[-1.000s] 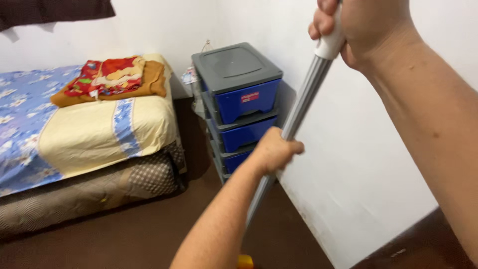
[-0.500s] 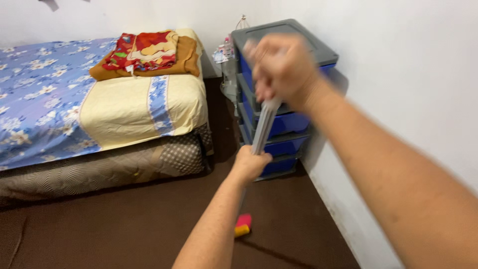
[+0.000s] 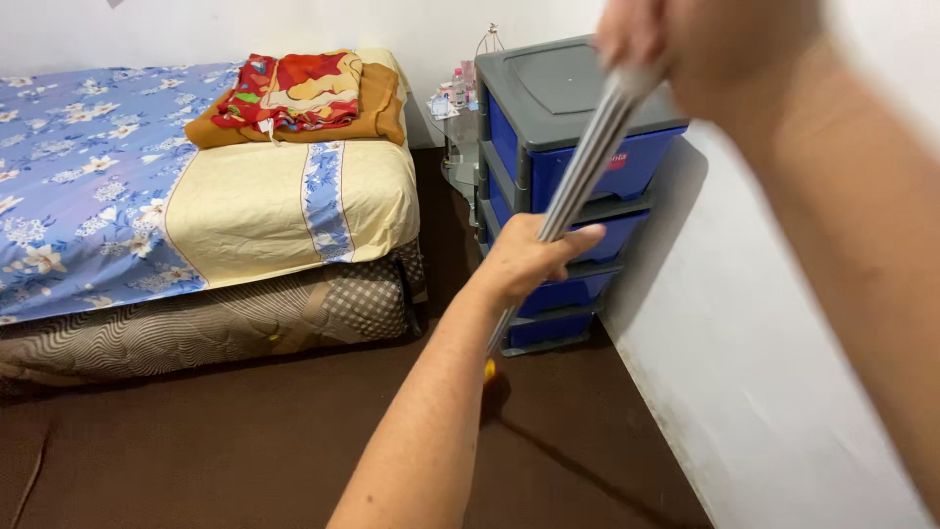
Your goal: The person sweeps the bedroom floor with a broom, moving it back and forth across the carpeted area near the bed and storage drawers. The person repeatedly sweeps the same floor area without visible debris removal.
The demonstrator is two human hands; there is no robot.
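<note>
We grip the pole (image 3: pixel 578 181) with both hands.
Right hand (image 3: pixel 685 44) has risen to the upper right; left hand (image 3: pixel 524 260) stays clenched lower; yellow head (image 3: pixel 489 370) has moved nearer the drawers (image 3: pixel 578 196).

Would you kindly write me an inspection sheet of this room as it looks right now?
Surface: dark brown floor, bare where visible.
Job's things: grey metal pole, slanting down to a yellow tip near the floor.
Clutter: folded cloths on the bed; small items beside the blue drawer unit.
Grippers: left hand grips the pole midway; right hand, blurred, grips its top.
Cables: nothing seen.
Surroundings: white wall on the right.
</note>
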